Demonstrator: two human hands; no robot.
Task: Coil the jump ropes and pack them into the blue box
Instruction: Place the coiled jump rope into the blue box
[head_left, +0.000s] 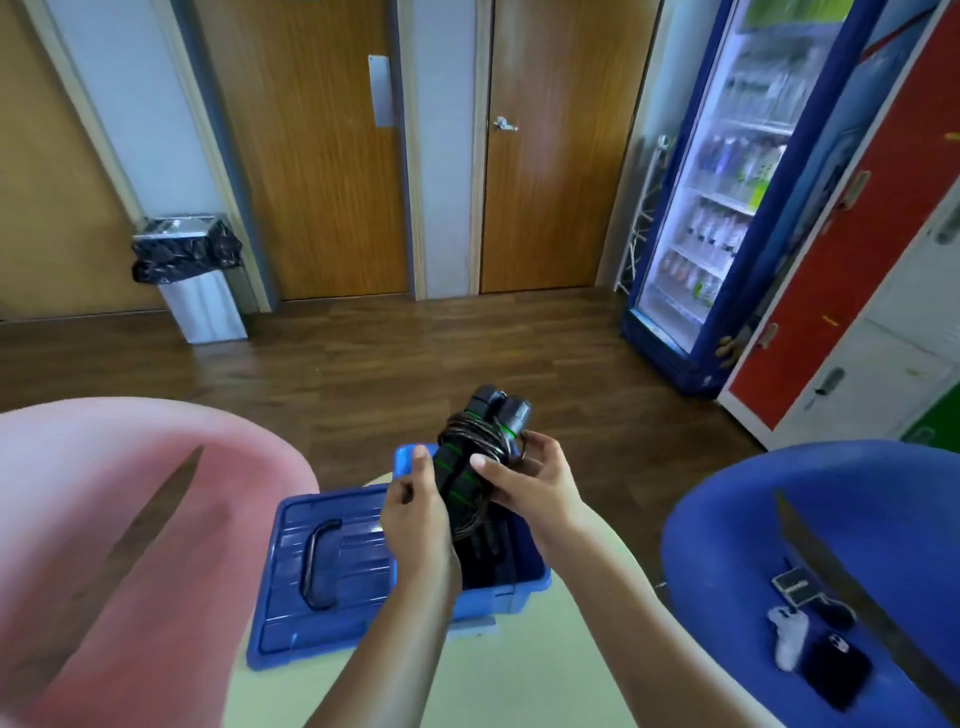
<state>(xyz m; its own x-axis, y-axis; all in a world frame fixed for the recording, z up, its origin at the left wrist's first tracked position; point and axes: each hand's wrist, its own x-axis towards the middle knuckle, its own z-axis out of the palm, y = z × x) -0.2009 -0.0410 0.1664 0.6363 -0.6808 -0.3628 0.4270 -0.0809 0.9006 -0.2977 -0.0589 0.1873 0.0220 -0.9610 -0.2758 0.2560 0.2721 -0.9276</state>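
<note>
Above the open blue plastic box (524, 590), I am holding a coiled black jump rope with green-ringed foam handles (470, 467) in both hands. My left hand (415, 506) is clasping the lower part of the bundle; my right hand (524, 480) is pinching the coils and handles from the other side, thumb across the front. Both handles are pointing up and away from me. More dark rope appears to be lying inside the box already, though detail is unclear. The box's blue lid with its black handle (324, 566) is lying just beside it on the pale round table (519, 675).

Risk: the wraps are looking loose, so easing either hand early could be letting the coil spring open, or loops could be snagging the box rim.
</note>
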